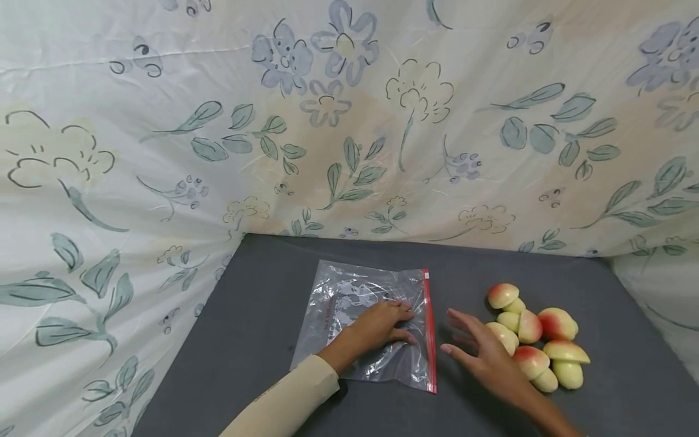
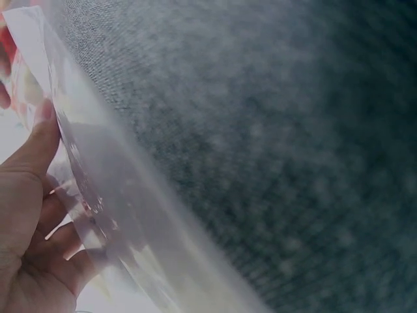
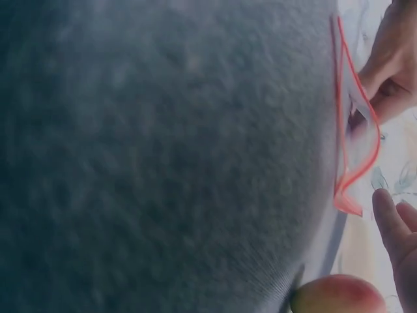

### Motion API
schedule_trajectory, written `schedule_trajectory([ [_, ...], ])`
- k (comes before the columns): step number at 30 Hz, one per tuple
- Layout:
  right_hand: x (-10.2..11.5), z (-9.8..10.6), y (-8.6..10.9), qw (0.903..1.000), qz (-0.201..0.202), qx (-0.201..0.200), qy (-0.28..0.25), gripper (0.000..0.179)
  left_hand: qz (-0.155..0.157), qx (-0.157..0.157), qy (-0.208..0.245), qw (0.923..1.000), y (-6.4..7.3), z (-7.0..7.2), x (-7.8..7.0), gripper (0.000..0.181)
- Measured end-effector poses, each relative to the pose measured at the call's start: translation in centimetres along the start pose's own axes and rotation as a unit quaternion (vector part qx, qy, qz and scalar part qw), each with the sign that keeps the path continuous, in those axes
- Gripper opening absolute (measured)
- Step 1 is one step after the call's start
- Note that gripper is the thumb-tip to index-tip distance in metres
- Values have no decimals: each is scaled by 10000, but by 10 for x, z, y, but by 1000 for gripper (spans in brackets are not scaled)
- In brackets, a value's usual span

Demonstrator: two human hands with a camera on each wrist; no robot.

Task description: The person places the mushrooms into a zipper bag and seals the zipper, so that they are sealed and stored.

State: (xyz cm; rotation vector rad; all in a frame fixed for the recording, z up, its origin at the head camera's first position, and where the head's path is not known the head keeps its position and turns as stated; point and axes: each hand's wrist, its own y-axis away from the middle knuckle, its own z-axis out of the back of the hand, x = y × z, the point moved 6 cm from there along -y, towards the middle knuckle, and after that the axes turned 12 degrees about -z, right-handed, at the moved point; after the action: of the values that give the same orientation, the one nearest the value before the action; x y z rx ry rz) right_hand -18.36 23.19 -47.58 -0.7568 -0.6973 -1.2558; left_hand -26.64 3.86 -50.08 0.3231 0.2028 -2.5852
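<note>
A clear plastic zip bag (image 1: 371,364) with a red zip edge (image 1: 431,346) lies on the dark tabletop, its mouth towards the right. My left hand (image 1: 377,328) rests on the bag near that edge, thumb and fingers spread apart. In the right wrist view the two red strips (image 3: 376,130) of the mouth stand apart. Thin plastic covers some of the left fingers (image 2: 65,241) in the left wrist view. Between the bag and several red-and-yellow toy mushrooms (image 1: 558,323), my right hand (image 1: 486,358) hovers with its fingers extended, holding nothing.
The mushrooms sit grouped at the right of the dark table (image 1: 262,285), partly behind my right hand. A floral cloth (image 1: 349,152) hangs along the table's back and both sides. One mushroom (image 3: 339,297) shows low in the right wrist view.
</note>
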Motion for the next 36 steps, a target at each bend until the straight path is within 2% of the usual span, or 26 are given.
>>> schedule_trajectory([
  [4, -2, -4, -2, 9999, 17, 45, -130, 60, -52, -117, 49, 9999, 0, 0, 1, 61],
  [11, -7, -9, -7, 9999, -61, -1, -161, 56, -33, -141, 326, 9994, 1, 0, 3, 54],
  [19, -11, -13, -13, 9993, -284, 121, -195, 51, -36, -205, 586, 9981, 2, 3, 3, 49],
  [29, -14, -16, -18, 9998, -102, -11, 170, 43, -80, -285, 685, 9972, 3, 5, 3, 47],
  [36, -16, -19, -23, 9988, -441, 192, 66, 47, -67, -331, 798, 9962, 4, 4, 4, 46],
])
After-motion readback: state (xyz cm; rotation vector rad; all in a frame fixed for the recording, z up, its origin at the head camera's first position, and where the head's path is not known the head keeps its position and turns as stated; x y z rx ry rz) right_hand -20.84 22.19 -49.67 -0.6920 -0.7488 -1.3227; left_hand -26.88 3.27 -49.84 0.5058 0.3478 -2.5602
